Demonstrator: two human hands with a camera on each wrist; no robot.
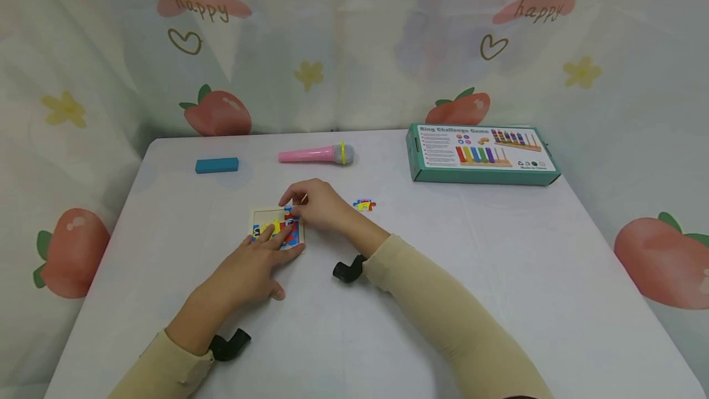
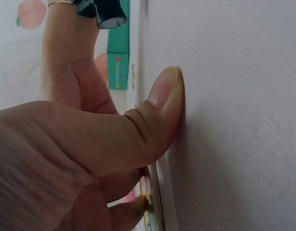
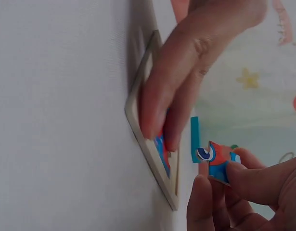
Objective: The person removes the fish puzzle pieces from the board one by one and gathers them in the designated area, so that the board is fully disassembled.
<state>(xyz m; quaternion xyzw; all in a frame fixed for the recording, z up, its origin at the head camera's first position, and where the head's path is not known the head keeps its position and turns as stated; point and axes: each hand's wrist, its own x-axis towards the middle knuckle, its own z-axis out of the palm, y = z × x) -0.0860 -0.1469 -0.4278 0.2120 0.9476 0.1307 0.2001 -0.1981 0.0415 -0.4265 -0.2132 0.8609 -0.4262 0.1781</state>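
A small square jigsaw puzzle board (image 1: 267, 215) with a wooden rim lies left of the table's middle, with colourful pieces in its near part. My left hand (image 1: 249, 273) rests on it, fingers spread over the pieces and thumb off the near side against the tablecloth. Above the board's far right corner, my right hand (image 1: 321, 205) pinches a puzzle piece (image 3: 219, 163) between thumb and fingers. That piece is red and blue with a printed eye, and in the right wrist view it is held up clear of the board. Part of the board is hidden under my left fingers.
Right of the board lies a loose puzzle piece (image 1: 364, 205). Farther back are a blue block (image 1: 216, 165), a pink toy microphone (image 1: 312, 154) and a green Ring Challenge Game box (image 1: 482, 156). A patterned curtain (image 1: 354, 42) hangs behind the white table (image 1: 471, 263).
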